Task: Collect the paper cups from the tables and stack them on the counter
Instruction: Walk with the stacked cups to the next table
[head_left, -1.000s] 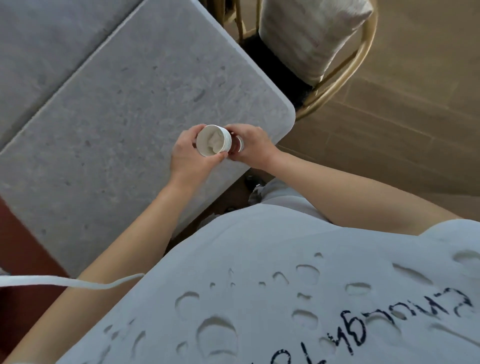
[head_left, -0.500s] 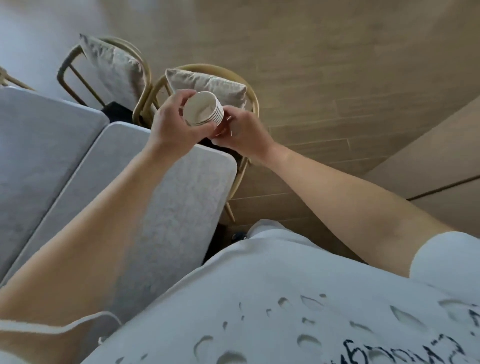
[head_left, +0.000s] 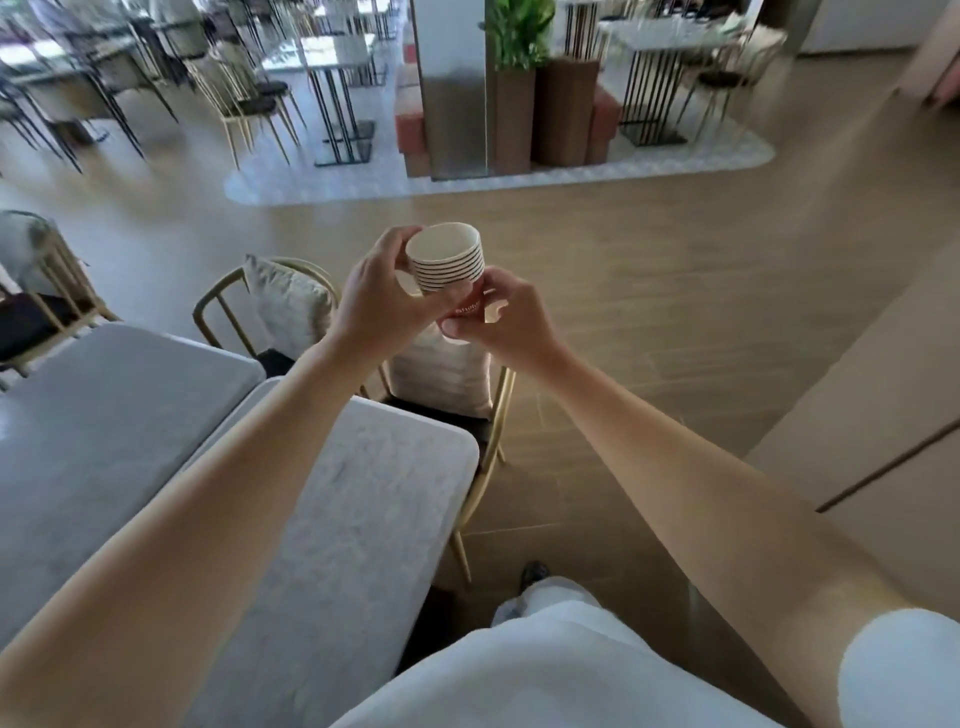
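The cups are gathered and it looks like carrying time. The left hand (head_left: 379, 291) and the right hand (head_left: 506, 319) both hold one stack of paper cups (head_left: 447, 262) up in the air in front of the person. The left fingers curl round the upper side of the stack. The right fingers wrap its bottom end.

Next, I think, the stack must go to the counter and be set down softly, standing up, so it does not tip.

The cups sit one inside another. Their white rims make a row of rings above the hands. The top cup is open and looks empty. A red part with letters shows down by the right thumb. Below the hands is a grey table (head_left: 363, 499) and a chair (head_left: 452, 384).
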